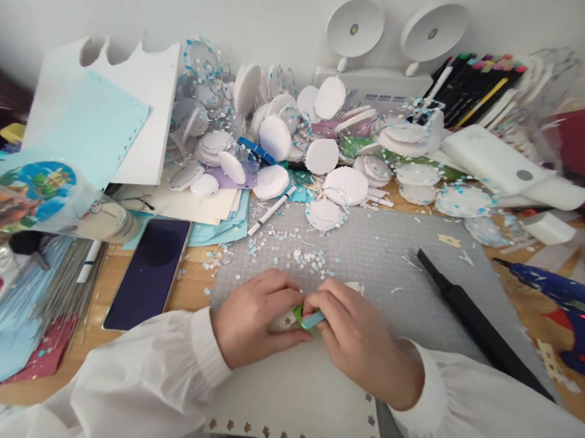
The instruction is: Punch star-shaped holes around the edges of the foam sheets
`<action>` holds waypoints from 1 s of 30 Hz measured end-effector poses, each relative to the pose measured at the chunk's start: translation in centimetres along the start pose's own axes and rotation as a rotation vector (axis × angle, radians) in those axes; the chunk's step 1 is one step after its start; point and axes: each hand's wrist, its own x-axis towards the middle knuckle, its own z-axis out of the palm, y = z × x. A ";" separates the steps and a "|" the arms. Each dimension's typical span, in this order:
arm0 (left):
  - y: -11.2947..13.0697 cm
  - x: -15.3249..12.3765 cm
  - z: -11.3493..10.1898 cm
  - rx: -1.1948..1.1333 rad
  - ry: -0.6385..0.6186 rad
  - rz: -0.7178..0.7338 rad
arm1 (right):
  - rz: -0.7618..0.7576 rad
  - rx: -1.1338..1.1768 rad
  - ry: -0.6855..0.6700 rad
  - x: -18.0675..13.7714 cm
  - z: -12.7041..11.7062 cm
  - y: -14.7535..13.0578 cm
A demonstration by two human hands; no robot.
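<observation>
My right hand (352, 333) is closed on a small green and blue paper punch (311, 320). Beside it, my left hand (265, 317) grips the white paper (285, 392) near the punch, its thumb and fingers bent round the sheet. Flower-shaped holes run along the sheet's near edge and up its right side, and more show by my left thumb. Part of the punch is hidden by my fingers. Just beyond my hands, tiny pale blue and white flower cutouts (314, 257) lie scattered on the grey cutting mat (385, 252).
White discs (321, 155) with beaded wreaths crowd the back. At left are a phone (148, 276), a plastic cup (68, 197) lying tilted and wire stems (70, 283). A black folded tool (480, 319) and a blue glue gun (562, 298) lie right, markers (474, 91) behind.
</observation>
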 end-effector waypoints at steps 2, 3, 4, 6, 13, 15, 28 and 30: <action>0.1 0.0 0.0 -0.001 -0.003 -0.007 | 0.015 0.001 0.015 0.0 0.1 -0.1; 0.1 0.0 0.0 0.000 -0.007 -0.005 | 0.027 0.015 0.025 0.1 0.1 -0.1; 0.2 0.0 -0.1 0.003 -0.013 -0.002 | 0.043 0.037 0.038 0.1 0.0 0.0; 0.2 0.0 -0.1 0.012 -0.021 0.005 | 0.064 0.096 0.081 0.1 -0.1 0.3; -0.2 -0.5 -0.1 0.010 -0.015 -0.006 | 0.211 0.088 0.263 0.9 -1.3 2.8; -0.2 -0.5 -0.1 0.014 -0.026 -0.012 | 0.233 0.063 0.260 1.1 -1.5 3.4; -0.2 -0.6 -0.3 0.069 -0.028 -0.008 | 0.383 0.035 0.362 0.9 -2.3 4.3; -0.3 -0.6 -0.4 0.060 -0.022 -0.003 | 0.376 0.019 0.361 0.9 -2.4 4.8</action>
